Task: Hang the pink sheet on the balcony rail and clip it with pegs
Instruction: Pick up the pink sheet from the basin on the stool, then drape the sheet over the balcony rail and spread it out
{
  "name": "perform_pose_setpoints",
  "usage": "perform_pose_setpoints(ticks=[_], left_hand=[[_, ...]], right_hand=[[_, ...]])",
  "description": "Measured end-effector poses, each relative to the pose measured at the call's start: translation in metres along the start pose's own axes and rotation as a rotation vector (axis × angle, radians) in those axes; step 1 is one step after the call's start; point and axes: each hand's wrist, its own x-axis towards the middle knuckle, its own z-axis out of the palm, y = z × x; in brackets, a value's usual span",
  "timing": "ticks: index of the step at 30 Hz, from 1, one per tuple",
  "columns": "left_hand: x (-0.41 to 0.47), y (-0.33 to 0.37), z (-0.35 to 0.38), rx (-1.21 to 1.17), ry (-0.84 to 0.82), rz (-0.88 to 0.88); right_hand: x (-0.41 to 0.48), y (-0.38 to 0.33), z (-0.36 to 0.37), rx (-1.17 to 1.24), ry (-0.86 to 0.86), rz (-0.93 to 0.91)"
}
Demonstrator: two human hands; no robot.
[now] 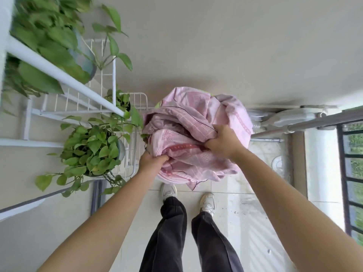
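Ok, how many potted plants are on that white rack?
3: a large plant at upper left, a small plant in the middle, and a bushy plant lowest, beside the pink sheet. Foliage may hide more.

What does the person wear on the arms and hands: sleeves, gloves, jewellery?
Nothing that shows. The left hand and right hand have no gloves and no visible ring. The left forearm and right forearm are bare to the frame edge: no sleeves, watch or bracelet.

The head view looks steeply down from close above (wide-angle, edges bowed) onto arms, legs and floor (243, 213).
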Motion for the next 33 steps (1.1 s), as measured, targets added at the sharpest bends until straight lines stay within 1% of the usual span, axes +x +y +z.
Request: perform_pose_setpoints(ticks=[3,5,6,8,10,12,15,18,20,22,23,24,25,26,28,29,30,31,33], left_hand=[[-0.031,0.037,-0.009,-0.052,-0.085,0.016],[-0.046,0.061,-0.017,-0.163,-0.136,0.004],[-0.067,0.082,-0.020,-0.214,-0.173,0.009],[-0.111,0.123,-0.022,-0.357,-0.245,0.085],[-0.155,0.160,-0.020,-0.502,-0.358,0.150],[-0.194,0.191,-0.019,-0.585,-0.438,0.228],[-0.243,0.231,-0.029,-0.544,-0.518,0.380],[-0.284,0.269,-0.043,-0.416,-0.621,0.492],[-0.311,0.298,-0.052,-0.436,-0.744,0.567],[-0.343,0.327,-0.055,-0.490,-0.834,0.591],[-0.353,0.341,-0.054,-0.509,-0.817,0.584],[-0.361,0.353,-0.052,-0.493,-0.754,0.584],[-0.365,0.362,-0.049,-0.425,-0.678,0.603],[-0.369,0.368,-0.045,-0.289,-0.605,0.629],[-0.369,0.371,-0.038,0.097,-0.506,0.666],[-0.370,0.370,-0.035,0.264,-0.475,0.687],[-0.367,0.369,-0.031,0.369,-0.427,0.723],[-0.368,0.369,-0.026,0.400,-0.365,0.770],[-0.370,0.373,-0.017,0.314,-0.194,0.856]], right_hand=[[-0.038,-0.026,-0.058,0.117,0.039,-0.111],[-0.066,-0.045,-0.097,0.177,0.043,-0.221],[-0.081,-0.054,-0.115,0.209,0.043,-0.259],[-0.115,-0.074,-0.150,0.279,0.050,-0.302],[-0.147,-0.097,-0.182,0.284,0.144,-0.410],[-0.173,-0.116,-0.210,0.285,0.200,-0.512],[-0.209,-0.148,-0.250,0.323,0.233,-0.569],[-0.243,-0.179,-0.292,0.432,0.347,-0.661],[-0.264,-0.197,-0.321,0.503,0.426,-0.728],[-0.280,-0.211,-0.348,0.589,0.481,-0.796],[-0.288,-0.218,-0.359,0.636,0.485,-0.827],[-0.296,-0.225,-0.369,0.684,0.478,-0.848],[-0.304,-0.231,-0.379,0.725,0.446,-0.872],[-0.314,-0.237,-0.385,0.757,0.402,-0.890],[-0.327,-0.243,-0.393,0.738,0.328,-0.923],[-0.331,-0.244,-0.395,0.702,0.327,-0.915],[-0.332,-0.243,-0.397,0.640,0.343,-0.894],[-0.333,-0.241,-0.397,0.564,0.386,-0.856],[-0.333,-0.233,-0.394,0.423,0.462,-0.742]])
